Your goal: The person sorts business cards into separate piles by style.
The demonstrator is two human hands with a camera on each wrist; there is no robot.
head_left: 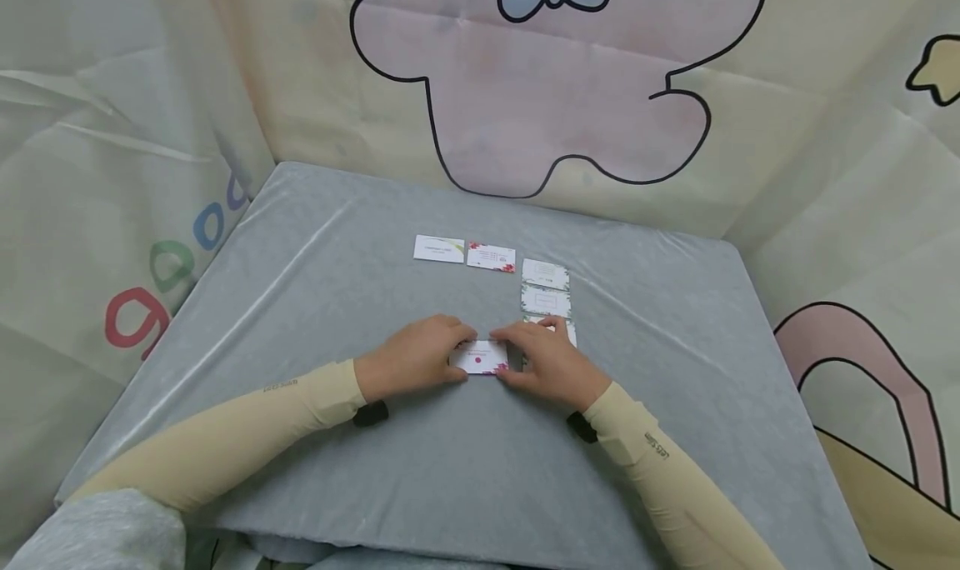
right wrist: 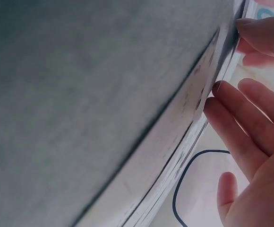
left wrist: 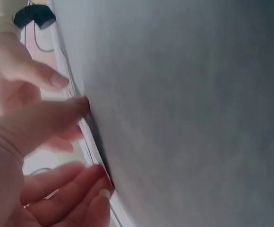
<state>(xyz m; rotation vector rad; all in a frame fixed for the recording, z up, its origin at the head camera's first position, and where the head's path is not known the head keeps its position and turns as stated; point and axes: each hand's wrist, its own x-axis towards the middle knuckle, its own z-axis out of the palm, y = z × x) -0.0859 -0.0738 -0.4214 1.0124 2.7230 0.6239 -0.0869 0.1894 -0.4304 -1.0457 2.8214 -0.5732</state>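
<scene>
A white business card (head_left: 480,358) with a magenta dot and red floral corners lies between my two hands, near the middle of the table. At its left end my left hand (head_left: 417,355) pinches it, thumb along the near edge and fingertips along the far edge. My right hand (head_left: 553,363) holds the other end, its thumb at the near right corner and index finger by the far edge. Close behind that hand stands a column of leafy-bordered cards, with a top card (head_left: 546,274) and a middle card (head_left: 546,301). The lower card (head_left: 572,333) is partly hidden by my right fingers.
Farther back lie a white card with a green-yellow curve (head_left: 438,249) and a red-flowered card (head_left: 491,257), side by side. Grey cloth covers the table (head_left: 315,245). Printed curtains (head_left: 300,62) hang at the back and both sides.
</scene>
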